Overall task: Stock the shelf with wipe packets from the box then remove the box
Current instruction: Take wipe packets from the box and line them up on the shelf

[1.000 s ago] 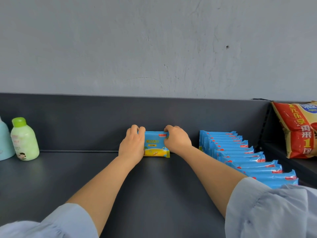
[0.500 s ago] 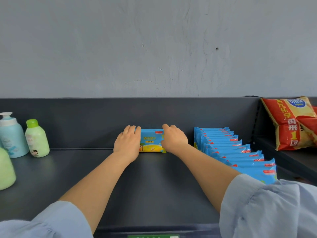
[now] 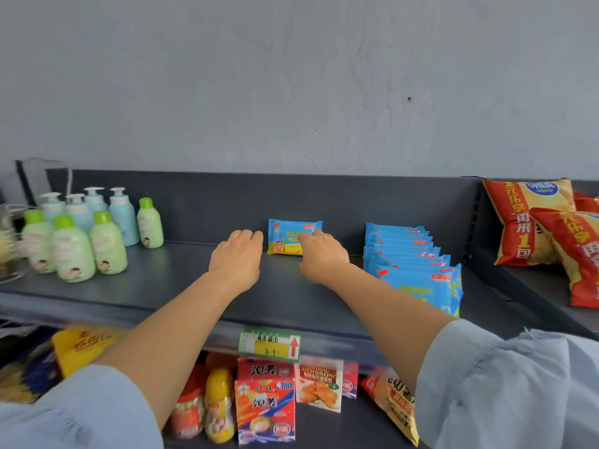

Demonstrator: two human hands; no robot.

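One blue and yellow wipe packet [image 3: 287, 236] stands upright against the dark back panel of the grey shelf [image 3: 181, 286]. My left hand [image 3: 238, 259] hovers just left of it, fingers relaxed, holding nothing. My right hand [image 3: 321, 256] is in front of the packet's right end, and its fingertips overlap the packet's face; I cannot tell whether they touch it. A row of several more blue wipe packets [image 3: 411, 257] stands on edge to the right, running from the back panel to the shelf's front. No box is in view.
Green and blue lotion bottles [image 3: 90, 234] crowd the shelf's left end. Red and yellow snack bags [image 3: 531, 222] lie on the adjoining shelf to the right. A price tag [image 3: 269, 343] hangs on the front lip, with snack cartons [image 3: 265, 400] on the shelf below.
Both hands have let go of the single packet and drawn back a little. The view has pulled back and down, showing the shelf's front edge and the lower shelf.
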